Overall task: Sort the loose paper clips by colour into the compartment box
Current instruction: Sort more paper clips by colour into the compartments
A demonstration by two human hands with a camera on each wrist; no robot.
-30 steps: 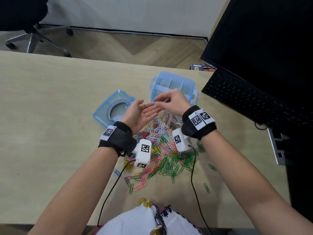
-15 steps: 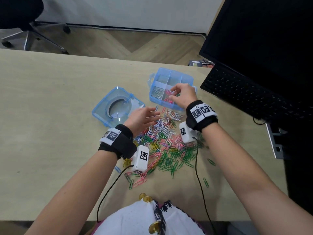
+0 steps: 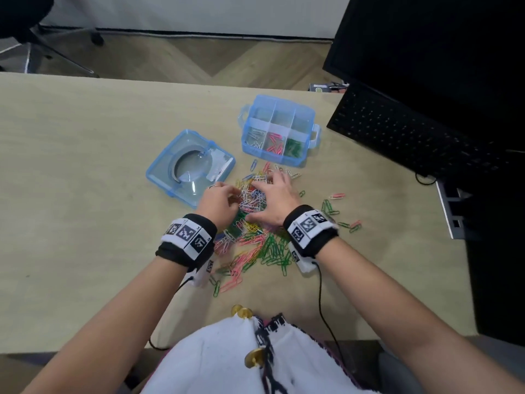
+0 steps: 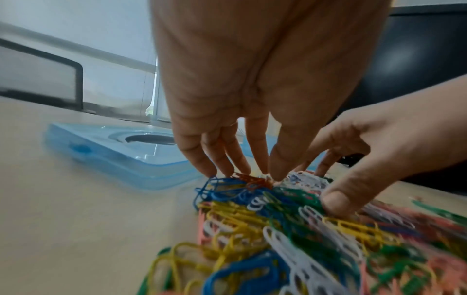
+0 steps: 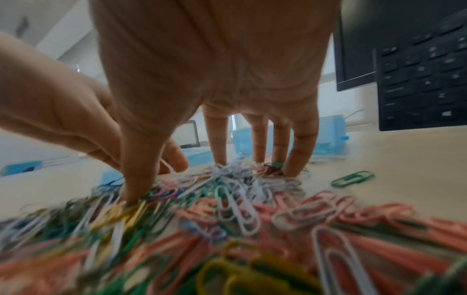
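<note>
A heap of mixed-colour paper clips [image 3: 252, 234] lies on the desk in front of me. Behind it stands the open blue compartment box [image 3: 305, 112]; its near row holds white, pink and green clips in separate cells. My left hand [image 3: 220, 199] is palm down at the heap's left side, and its fingertips [image 4: 212, 171] touch blue and red clips [image 4: 252, 180]. My right hand [image 3: 272, 194] is spread over the heap's far part, its fingers [image 5: 300, 159] straight and pressing into white clips [image 5: 237, 173]. Neither hand plainly holds a clip.
The box's clear blue lid [image 3: 190, 169] lies upside down left of the heap, close to my left hand. A black keyboard [image 3: 412, 132] and monitor [image 3: 426, 38] fill the right side. Stray green and pink clips [image 3: 335, 207] lie right of the heap.
My right hand has come back from the box's pink cell to the heap. My left hand has turned palm down and dropped onto the clips.
</note>
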